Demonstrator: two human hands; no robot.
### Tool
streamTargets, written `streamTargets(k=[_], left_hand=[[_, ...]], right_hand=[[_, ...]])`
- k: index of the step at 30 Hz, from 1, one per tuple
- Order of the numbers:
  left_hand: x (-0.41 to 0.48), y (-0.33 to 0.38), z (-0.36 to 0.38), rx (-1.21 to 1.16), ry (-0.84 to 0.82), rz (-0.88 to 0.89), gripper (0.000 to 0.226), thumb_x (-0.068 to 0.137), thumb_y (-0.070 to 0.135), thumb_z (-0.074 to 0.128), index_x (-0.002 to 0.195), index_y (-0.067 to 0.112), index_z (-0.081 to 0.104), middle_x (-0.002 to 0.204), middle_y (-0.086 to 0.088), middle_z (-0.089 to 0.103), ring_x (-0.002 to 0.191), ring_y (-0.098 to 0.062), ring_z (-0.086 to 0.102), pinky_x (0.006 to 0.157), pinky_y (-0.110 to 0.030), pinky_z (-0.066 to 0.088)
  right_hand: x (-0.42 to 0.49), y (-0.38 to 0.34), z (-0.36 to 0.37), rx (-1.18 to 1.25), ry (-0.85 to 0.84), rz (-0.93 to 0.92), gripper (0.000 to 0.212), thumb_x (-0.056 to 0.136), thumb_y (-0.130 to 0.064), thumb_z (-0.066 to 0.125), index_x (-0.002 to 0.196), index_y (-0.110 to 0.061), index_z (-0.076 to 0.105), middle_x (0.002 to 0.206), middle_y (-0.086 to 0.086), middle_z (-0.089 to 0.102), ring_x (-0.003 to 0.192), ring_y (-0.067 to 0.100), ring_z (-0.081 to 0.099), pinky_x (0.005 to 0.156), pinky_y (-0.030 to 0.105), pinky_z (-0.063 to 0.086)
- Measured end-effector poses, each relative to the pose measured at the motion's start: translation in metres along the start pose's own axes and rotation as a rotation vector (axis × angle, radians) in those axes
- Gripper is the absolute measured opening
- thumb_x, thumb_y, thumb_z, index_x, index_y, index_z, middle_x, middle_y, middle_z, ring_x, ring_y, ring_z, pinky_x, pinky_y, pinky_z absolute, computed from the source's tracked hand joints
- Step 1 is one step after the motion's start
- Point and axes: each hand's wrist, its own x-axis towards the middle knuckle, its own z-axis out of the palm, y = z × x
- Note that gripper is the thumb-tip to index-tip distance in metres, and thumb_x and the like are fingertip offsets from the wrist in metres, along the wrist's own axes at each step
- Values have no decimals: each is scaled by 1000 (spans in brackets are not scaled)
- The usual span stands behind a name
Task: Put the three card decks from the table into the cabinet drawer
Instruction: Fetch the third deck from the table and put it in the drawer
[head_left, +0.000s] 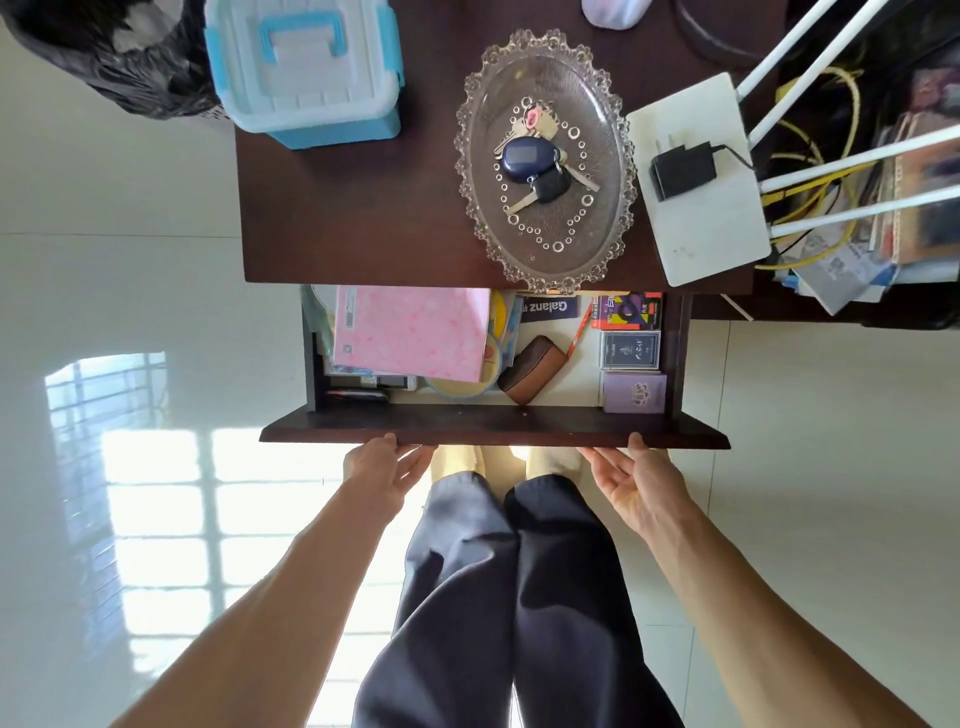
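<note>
Head view: your left hand (387, 470) and right hand (631, 480) spread open, fingertips against drawer front (493, 434), gripping nothing. Three decks already inside drawer, right side: orange deck (628, 310), dark deck (630, 350), purple deck (635, 392), in row. Risk: uneven push skews drawer, jams it; pink folder (413, 332), tilted over clutter, may catch cabinet top (363, 208); fingers pinched at closing.

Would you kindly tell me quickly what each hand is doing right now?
Left hand: open, holding nothing, fingertips against the drawer front.
Right hand: open, holding nothing, fingertips against the same drawer front.
</note>
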Motion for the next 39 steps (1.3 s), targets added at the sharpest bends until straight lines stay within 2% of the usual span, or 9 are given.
streamTargets(k=[4,8,11,14,20,25,31,35,39], left_hand=[[-1,13,8,9,17,29,20,100,1,42,114,-2,56,95,-25,71,84,-36,73,73,-35,60],[0,21,12,1,15,38,19,99,2,48,113,-4,58,107,-28,71,96,-38,73,80,-38,60],[1,31,21,-13,17,48,15,99,3,49,109,0,60,101,-25,72,89,-34,75,73,-34,62],[2,43,31,-31,21,54,10,99,6,52,97,5,62,98,-23,75,84,-31,77,76,-35,62],[-1,64,53,-52,22,99,14,98,13,55,106,9,65,93,-17,78,81,-26,78,85,-35,61],[-3,76,64,-178,-51,114,17,98,7,53,113,4,61,80,-16,78,85,-32,77,86,-38,61],[-3,93,68,-292,-145,138,25,100,24,48,111,4,59,106,-24,73,85,-37,76,83,-40,61],[-2,105,71,-349,-172,160,36,99,36,47,109,3,60,105,-25,71,84,-38,76,86,-44,60],[-2,115,77,-342,-213,191,44,97,43,48,112,3,60,106,-22,71,83,-37,76,86,-46,60]], right_hand=[[-4,-7,13,20,-15,-4,36,110,-14,38,146,-16,41,135,30,60,112,46,68,54,29,62],[-4,-13,19,63,-41,-20,31,111,-12,37,141,-20,40,136,31,59,107,45,70,59,31,64],[1,-22,27,73,-60,-26,44,110,-14,39,152,-27,33,137,32,58,106,46,71,59,32,63],[5,-30,39,92,-69,-38,51,110,-17,41,156,-32,28,143,30,54,107,45,72,59,32,62],[9,-44,63,135,-96,-94,54,108,-23,47,157,-35,29,144,26,56,96,39,77,60,31,62],[9,-57,77,192,-157,-87,50,108,-29,45,155,-38,32,142,25,57,102,43,75,64,35,62],[4,-77,97,230,-226,-100,52,104,-57,38,151,-36,42,134,31,59,105,47,72,69,39,63],[4,-91,109,258,-229,-83,68,99,-70,30,159,-39,25,119,33,60,108,49,71,84,42,62],[1,-99,120,214,-200,-104,67,100,-68,29,160,-40,20,118,30,60,108,46,71,79,39,62]])
